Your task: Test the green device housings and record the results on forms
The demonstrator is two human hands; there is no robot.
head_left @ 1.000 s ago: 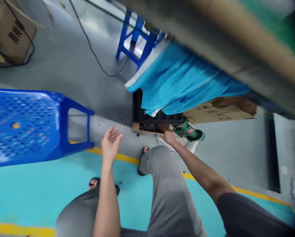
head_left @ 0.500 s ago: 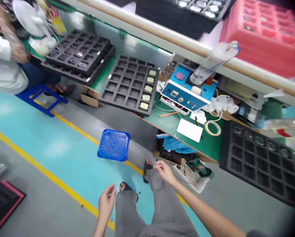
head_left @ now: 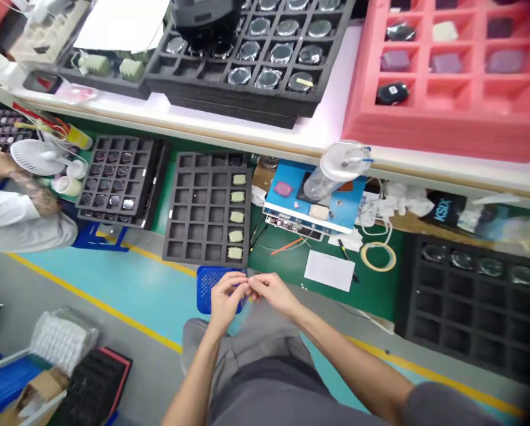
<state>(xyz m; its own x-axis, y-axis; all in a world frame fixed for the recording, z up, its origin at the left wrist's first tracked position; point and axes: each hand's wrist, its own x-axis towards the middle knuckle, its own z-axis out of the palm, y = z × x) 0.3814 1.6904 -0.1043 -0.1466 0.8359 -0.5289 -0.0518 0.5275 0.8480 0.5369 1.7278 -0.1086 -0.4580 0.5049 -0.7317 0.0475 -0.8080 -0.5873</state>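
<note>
My left hand (head_left: 225,300) and my right hand (head_left: 274,292) meet above my lap, their fingertips pinched together and touching. Whatever sits between the fingers, if anything, is too small to make out. Just behind the left hand is a blue plastic stool (head_left: 206,291), partly covered by it. Beyond the hands, a black foam tray (head_left: 196,234) lies over the edge of the green bench (head_left: 282,263). Its right column holds several pale green blocks (head_left: 236,217); most other compartments show bare foam.
A blue control box (head_left: 273,204) carries a clear plastic cup (head_left: 324,177). Near it lie white paper (head_left: 330,271) and a tape roll (head_left: 378,256). Another black tray (head_left: 451,316) juts out at right. A pink foam tray (head_left: 429,133) sits on the shelf. A person (head_left: 20,219) sits at far left.
My hands, apart half a second ago, have come together at the fingertips. The view has shifted, showing more of the upper shelf, and the bench appears closer to my body.
</note>
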